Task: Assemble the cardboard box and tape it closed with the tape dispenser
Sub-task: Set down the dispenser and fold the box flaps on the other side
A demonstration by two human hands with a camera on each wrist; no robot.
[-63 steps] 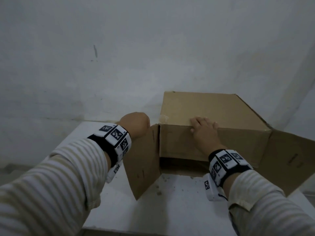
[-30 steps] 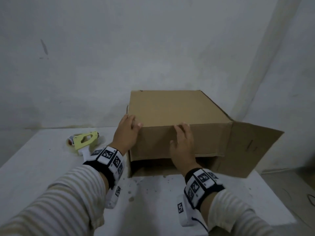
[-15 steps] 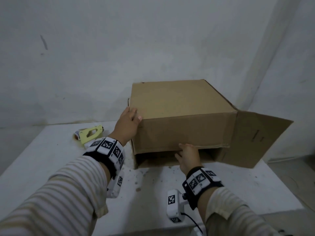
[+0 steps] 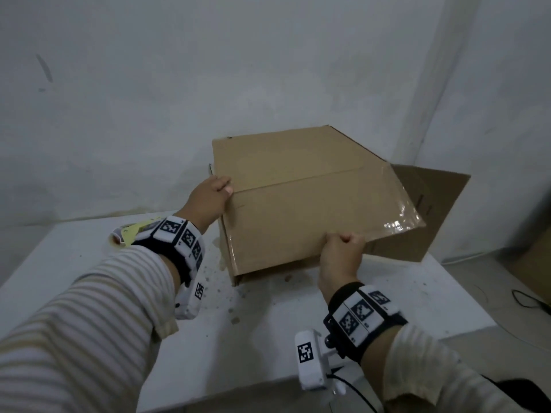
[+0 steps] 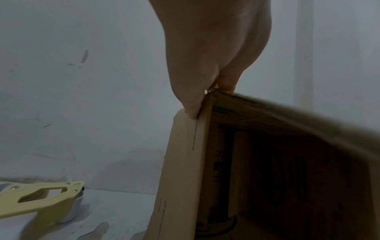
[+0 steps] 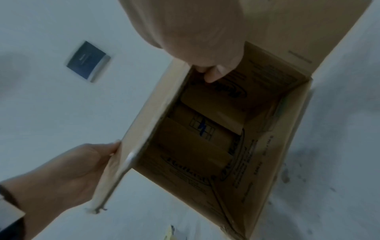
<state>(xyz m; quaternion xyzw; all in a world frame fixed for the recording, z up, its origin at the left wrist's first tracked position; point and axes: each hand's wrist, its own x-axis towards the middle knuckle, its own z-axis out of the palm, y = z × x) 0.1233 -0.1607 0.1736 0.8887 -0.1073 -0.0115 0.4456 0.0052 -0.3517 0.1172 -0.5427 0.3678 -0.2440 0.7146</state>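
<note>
So nearest the camera, the right hand is curled over the bottom edge of the near flap on the cardboard box, fingers hooked inside as the right wrist view shows, and it's holding that flap raised over the open side. A bit further in, the left hand pinches the box's left corner, thumb on top and fingers down the side wall, bracing it. The box sits on its side on the white table, one face bearing clear glossy tape, with another flap splayed out to the right. Behind the left wrist, the yellow tape dispenser lies on the table near the wall, well apart from the box. What could go wrong, judging from here: the right-side flap is loose, so closing the near one first could trap it outside. Also, letting go with the left hand to grab the dispenser could let the light box slide or the flap spring back open.
</note>
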